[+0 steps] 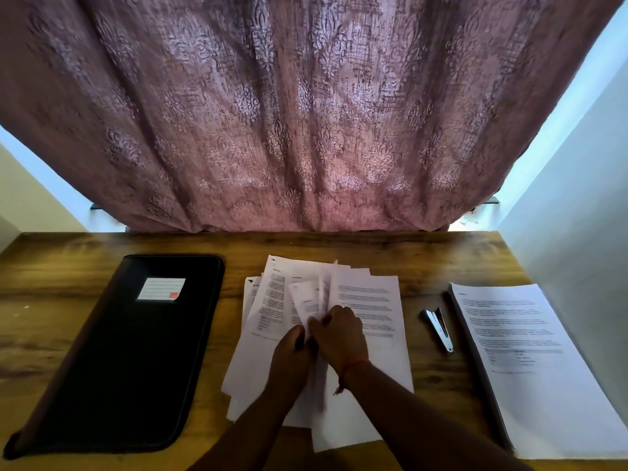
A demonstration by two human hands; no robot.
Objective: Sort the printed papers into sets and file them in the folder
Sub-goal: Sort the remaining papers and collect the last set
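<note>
Both hands are in the middle of the wooden desk [390, 253], working a loose, fanned pile of printed papers [370, 300]. The right hand [339, 334] has its fingers curled around a few upright sheets [323, 294], pinching them at the lower edge; the left hand [289, 348] meets it there, fingers bent on the same sheets, though blur hides the exact grip. The black zip folder [136, 351] lies closed on the left, well apart. A stapler [438, 329] sits just right of the pile, beside a neat stack of pages [530, 368]. Behind hangs a patterned curtain [306, 113].
</note>
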